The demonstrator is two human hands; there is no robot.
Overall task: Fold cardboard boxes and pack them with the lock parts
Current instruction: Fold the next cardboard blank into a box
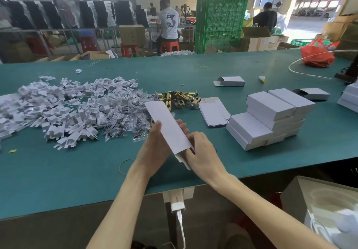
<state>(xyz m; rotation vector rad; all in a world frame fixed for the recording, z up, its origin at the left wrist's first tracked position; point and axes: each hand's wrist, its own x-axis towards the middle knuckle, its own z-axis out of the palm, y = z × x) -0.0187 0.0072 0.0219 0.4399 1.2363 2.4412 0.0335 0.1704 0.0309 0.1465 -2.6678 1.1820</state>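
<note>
Two bare hands meet over the near middle of the green tabletop [251,161], both on one long white cardboard box [168,126] that is tilted, its far end pointing up and away to the left. The left hand [155,144] is wrapped around the box from below and the left side, thumb along the near edge and fingertips showing past the far edge, so it grips the box. The right hand [201,152] is curled at the box's lower open end, its fingers pressed on the end flap there. Just beyond the box lies a pile of brass-coloured metal lock parts [180,98], and to the left of that a heap of small clear plastic bags with dark contents [124,121], which runs into a broad spread of white folded cardboard inserts [58,109]. To the right of the hands sits a stepped stack of closed white cardboard boxes [271,117], with a few flat unfolded white box blanks [213,113] between that stack and the lock parts. Farther back one half-open white box [230,81] lies alone, well apart from the hands, and a red plastic bag [317,53] rests near the far right edge
</note>
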